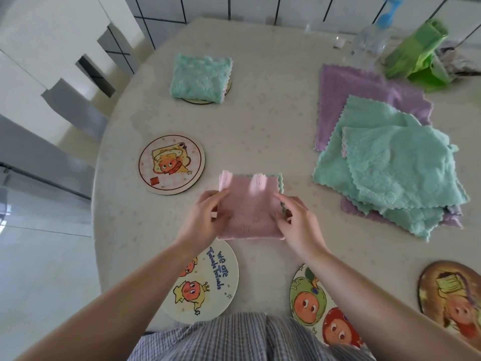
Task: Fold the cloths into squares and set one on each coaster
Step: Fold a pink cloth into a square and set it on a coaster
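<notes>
Pink folded cloth, lengthwise away

Your hands, the left hand and the right hand, hold a folded cloth over the middle of the desk. Far ahead, another folded cloth lies on a coaster. A bare coaster sits to your left. Three more coasters line the near edge. A stack of unfolded cloths lies to your right, with a bottle and a bag behind it.
</notes>
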A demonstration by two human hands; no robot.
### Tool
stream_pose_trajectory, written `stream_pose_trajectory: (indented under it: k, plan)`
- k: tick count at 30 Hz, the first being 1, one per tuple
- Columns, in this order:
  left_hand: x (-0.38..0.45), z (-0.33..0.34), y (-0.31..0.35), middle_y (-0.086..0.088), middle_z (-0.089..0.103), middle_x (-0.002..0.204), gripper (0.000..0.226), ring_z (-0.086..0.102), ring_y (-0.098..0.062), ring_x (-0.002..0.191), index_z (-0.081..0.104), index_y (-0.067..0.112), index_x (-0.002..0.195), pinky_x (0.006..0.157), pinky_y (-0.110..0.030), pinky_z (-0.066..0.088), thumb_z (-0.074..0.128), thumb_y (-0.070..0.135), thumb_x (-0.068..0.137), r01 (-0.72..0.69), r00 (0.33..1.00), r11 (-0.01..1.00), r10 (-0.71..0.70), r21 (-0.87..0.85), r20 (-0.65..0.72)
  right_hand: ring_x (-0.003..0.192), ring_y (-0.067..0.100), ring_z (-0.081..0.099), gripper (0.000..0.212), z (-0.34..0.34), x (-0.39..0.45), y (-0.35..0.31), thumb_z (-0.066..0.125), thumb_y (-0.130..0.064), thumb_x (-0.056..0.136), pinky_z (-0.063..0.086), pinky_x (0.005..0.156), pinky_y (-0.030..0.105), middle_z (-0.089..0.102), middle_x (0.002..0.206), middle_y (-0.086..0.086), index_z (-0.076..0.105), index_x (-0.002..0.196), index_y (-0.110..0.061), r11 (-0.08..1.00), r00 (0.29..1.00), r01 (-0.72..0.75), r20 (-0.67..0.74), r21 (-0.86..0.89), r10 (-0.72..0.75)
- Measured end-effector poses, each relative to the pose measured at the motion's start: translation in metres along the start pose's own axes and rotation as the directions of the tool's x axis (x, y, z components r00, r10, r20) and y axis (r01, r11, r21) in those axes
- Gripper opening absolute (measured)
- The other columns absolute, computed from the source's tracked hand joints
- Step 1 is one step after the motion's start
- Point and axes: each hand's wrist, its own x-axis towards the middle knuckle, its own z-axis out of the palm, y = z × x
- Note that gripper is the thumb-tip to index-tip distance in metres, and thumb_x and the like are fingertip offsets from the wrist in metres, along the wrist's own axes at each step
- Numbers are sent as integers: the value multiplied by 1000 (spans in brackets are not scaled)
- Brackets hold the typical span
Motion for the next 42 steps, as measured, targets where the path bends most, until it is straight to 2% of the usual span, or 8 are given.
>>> stream_pose_trajectory:
  k: [6,14,23,27,30,35,39,42]
  plan:
    - [3,5,0,9,44,114,49,54,-14,95,46,18,135,89,-28,47,60,16,88,81,997,996,-80,47,-23,88,13,58,39,5,6,6,59,-24,87,46,76,26,56,104,-7,54,126,-25,989,989,-144,-47,-18,143]
    - [4,4,3,11,41,112,50,53,-13,95,43,19,136,85,-23,44,58,17,89,66,998,991,-65,115,-17,82,16,57,15,2,24,-2,60,-32,86,38,67,26,61,81,-8,59,87,-17,950,945,-304,-106,67,309]
    - [5,5,12,2,42,123,54,48,-12,98,39,20,139,83,-21,37,57,17,88,109,994,977,-104,182,-38,90,21,58,19,2,25,-1,53,-31,91,37,69,27,59,89,-5,54,101,-15,935,929,-347,-113,68,353]
    - [0,5,21,-5,33,142,59,30,-22,130,35,19,141,102,-39,30,48,13,83,-86,988,881,134,465,-70,111,21,50,36,-1,21,-2,56,-20,86,41,90,33,50,123,1,51,122,-18,979,984,-81,-174,-189,48]
    - [8,17,21,-8,33,149,55,20,-24,141,37,10,140,114,-51,13,28,29,89,-236,970,765,218,600,104,136,23,27,52,9,21,-6,42,-32,85,22,111,45,34,147,3,43,135,-19,873,980,194,52,-448,-191]
    - [16,24,-2,-2,22,154,65,7,-16,142,23,14,145,112,-58,7,23,51,91,-252,968,612,148,750,204,145,16,-4,72,17,22,11,8,-60,83,-5,112,53,3,158,-2,9,148,-29,682,948,310,269,-663,-170]
    - [19,23,-2,2,4,157,68,-12,-13,141,6,19,147,111,-53,-9,18,55,92,-263,964,596,128,759,234,144,16,-7,72,12,26,12,8,-62,84,-4,112,54,-2,158,-1,3,148,-29,650,938,334,311,-682,-155]
    - [15,17,3,2,1,157,69,-14,-14,142,5,20,148,114,-47,-10,33,49,93,-227,973,657,119,719,198,144,17,-2,67,6,26,7,32,-53,90,-1,115,48,3,157,1,12,148,-26,750,952,289,263,-595,-158]
